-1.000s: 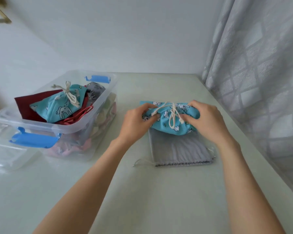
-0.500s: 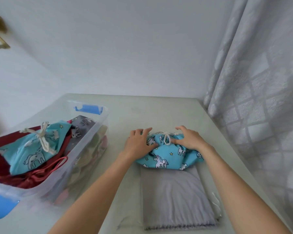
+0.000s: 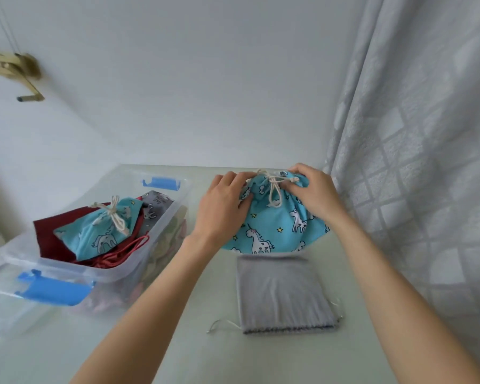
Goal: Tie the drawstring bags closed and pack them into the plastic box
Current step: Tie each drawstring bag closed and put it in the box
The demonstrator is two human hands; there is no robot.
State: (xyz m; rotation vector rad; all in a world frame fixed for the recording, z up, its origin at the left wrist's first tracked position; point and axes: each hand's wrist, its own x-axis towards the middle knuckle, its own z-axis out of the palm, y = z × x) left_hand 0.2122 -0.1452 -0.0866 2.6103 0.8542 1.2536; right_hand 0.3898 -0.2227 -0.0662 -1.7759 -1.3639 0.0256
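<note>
A blue unicorn-print drawstring bag stands raised over the table, its gathered neck tied with a cream cord. My left hand grips the left side of the neck and my right hand grips the right side. A flat grey drawstring bag lies on the table just below it. The clear plastic box with blue latches stands at the left. It holds another tied blue unicorn bag, a dark red bag and a grey printed bag.
A grey patterned curtain hangs along the right edge of the pale green table. A white wall stands behind. A brass fitting sticks out of the wall at upper left. The box's clear lid lies at the far left.
The view tilted upward, so everything sits lower in frame. Both hands lifted the blue bag's neck up and away from the grey bag, so more of its printed front shows.
</note>
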